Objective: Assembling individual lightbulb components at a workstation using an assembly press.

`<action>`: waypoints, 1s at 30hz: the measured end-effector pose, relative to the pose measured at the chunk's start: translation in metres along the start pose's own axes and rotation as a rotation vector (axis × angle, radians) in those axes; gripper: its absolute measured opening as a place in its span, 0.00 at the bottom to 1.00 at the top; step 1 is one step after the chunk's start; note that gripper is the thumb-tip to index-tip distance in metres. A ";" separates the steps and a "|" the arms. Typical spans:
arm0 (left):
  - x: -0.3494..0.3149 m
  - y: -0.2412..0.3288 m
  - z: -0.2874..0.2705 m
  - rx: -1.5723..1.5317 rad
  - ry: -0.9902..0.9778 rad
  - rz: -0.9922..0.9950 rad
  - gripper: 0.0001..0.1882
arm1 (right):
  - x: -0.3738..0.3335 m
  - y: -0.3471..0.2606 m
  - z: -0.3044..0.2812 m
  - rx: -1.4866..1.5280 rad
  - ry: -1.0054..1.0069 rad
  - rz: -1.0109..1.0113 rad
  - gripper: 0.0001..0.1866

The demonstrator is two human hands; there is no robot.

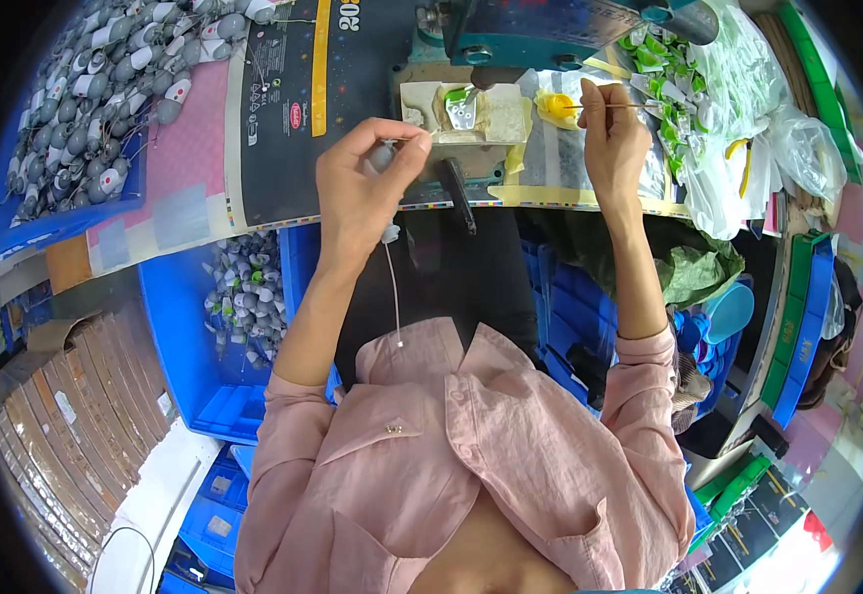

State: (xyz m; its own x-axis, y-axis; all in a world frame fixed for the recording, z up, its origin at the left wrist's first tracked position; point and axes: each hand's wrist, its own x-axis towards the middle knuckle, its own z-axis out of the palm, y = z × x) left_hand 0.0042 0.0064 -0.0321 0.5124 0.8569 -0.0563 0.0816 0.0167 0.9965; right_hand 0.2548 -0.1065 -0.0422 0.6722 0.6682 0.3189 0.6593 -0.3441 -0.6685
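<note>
My left hand [357, 188] is closed, thumb and forefinger pinched together beside the jig block. A small grey rounded part [382, 155] shows within its grip, mostly hidden by the fingers. From below this hand hangs a thin pale cord [395, 287] with a little white end. My right hand [615, 144] pinches a thin stick [631, 106], whose tip reaches over a small yellow cup [556, 107]. Between the hands, a cream jig block [506, 117] sits under a press, and a green and white piece [460, 109] lies in its hollow.
A teal press [540, 35] overhangs the jig, with a black handle [456, 193] in front. Grey and white corded parts [105, 89] heap at the far left; more fill a blue bin [209, 386]. Green and white pieces [664, 74] and clear plastic bags [738, 89] lie right.
</note>
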 end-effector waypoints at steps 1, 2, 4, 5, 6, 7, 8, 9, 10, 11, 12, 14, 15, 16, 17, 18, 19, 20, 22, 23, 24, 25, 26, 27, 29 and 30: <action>-0.002 0.000 0.001 0.002 0.005 0.000 0.07 | 0.000 0.000 0.000 -0.005 -0.024 0.008 0.15; -0.005 0.000 0.004 0.059 0.005 0.120 0.05 | 0.001 0.001 0.001 -0.001 -0.028 0.005 0.15; -0.008 0.001 0.006 0.199 -0.024 0.387 0.04 | 0.004 0.003 0.001 0.001 -0.036 0.001 0.15; -0.010 0.002 0.010 0.238 -0.021 0.495 0.04 | 0.005 0.002 0.002 0.160 -0.007 -0.016 0.16; -0.013 0.002 0.016 0.278 -0.019 0.603 0.05 | 0.007 0.001 0.004 0.327 0.009 0.020 0.17; -0.016 0.006 0.020 0.342 -0.032 0.667 0.06 | 0.007 -0.014 0.002 0.478 -0.010 0.059 0.18; -0.015 0.002 0.024 0.405 -0.024 0.773 0.07 | 0.006 -0.033 -0.001 0.630 -0.031 0.100 0.18; -0.018 0.001 0.027 0.511 -0.026 0.788 0.08 | 0.005 -0.044 -0.002 0.698 -0.097 0.151 0.18; -0.019 0.002 0.029 0.613 -0.033 0.803 0.09 | 0.003 -0.050 0.002 0.701 -0.101 0.151 0.18; -0.019 0.001 0.030 0.616 -0.030 0.800 0.09 | 0.001 -0.057 0.007 0.757 -0.164 0.191 0.18; -0.019 -0.001 0.031 0.689 -0.052 0.797 0.10 | -0.002 -0.064 0.013 0.811 -0.227 0.230 0.18; -0.020 -0.004 0.031 0.765 -0.070 0.790 0.12 | -0.008 -0.073 0.029 0.749 -0.237 0.116 0.17; -0.020 -0.005 0.031 0.766 -0.080 0.773 0.13 | -0.009 -0.075 0.033 0.668 -0.228 0.079 0.16; -0.021 -0.006 0.031 0.764 -0.090 0.756 0.14 | -0.010 -0.076 0.035 0.586 -0.218 0.042 0.16; -0.021 -0.008 0.031 0.764 -0.087 0.753 0.14 | -0.011 -0.075 0.037 0.586 -0.222 0.041 0.16; -0.020 -0.010 0.032 0.749 -0.089 0.751 0.14 | -0.012 -0.074 0.039 0.523 -0.207 0.006 0.16; -0.020 -0.011 0.032 0.734 -0.091 0.749 0.14 | -0.012 -0.073 0.041 0.460 -0.193 -0.029 0.16; -0.020 -0.012 0.032 0.733 -0.089 0.745 0.14 | -0.013 -0.073 0.043 0.460 -0.197 -0.030 0.16; -0.020 -0.014 0.032 0.727 -0.083 0.748 0.14 | -0.015 -0.073 0.045 0.447 -0.185 -0.064 0.17; -0.020 -0.014 0.033 0.726 -0.080 0.745 0.14 | -0.015 -0.073 0.044 0.446 -0.189 -0.065 0.17; -0.020 -0.014 0.033 0.730 -0.074 0.741 0.14 | -0.015 -0.073 0.043 0.415 -0.200 -0.097 0.17; -0.021 -0.014 0.033 0.734 -0.068 0.738 0.14 | -0.015 -0.074 0.042 0.384 -0.210 -0.128 0.17; -0.021 -0.014 0.033 0.735 -0.066 0.736 0.14 | -0.015 -0.075 0.041 0.384 -0.213 -0.128 0.17; -0.021 -0.014 0.033 0.727 -0.068 0.731 0.14 | -0.015 -0.075 0.040 0.360 -0.205 -0.128 0.17; -0.021 -0.013 0.033 0.717 -0.069 0.728 0.14 | -0.015 -0.076 0.040 0.334 -0.195 -0.129 0.16; -0.021 -0.012 0.033 0.720 -0.073 0.723 0.13 | -0.016 -0.075 0.041 0.299 -0.176 -0.175 0.16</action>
State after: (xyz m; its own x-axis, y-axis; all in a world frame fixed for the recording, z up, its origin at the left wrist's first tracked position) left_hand 0.0208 -0.0290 -0.0450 0.6913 0.5054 0.5163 0.2141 -0.8258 0.5217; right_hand 0.1804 -0.0641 -0.0247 0.4728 0.8118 0.3426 0.6138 -0.0244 -0.7891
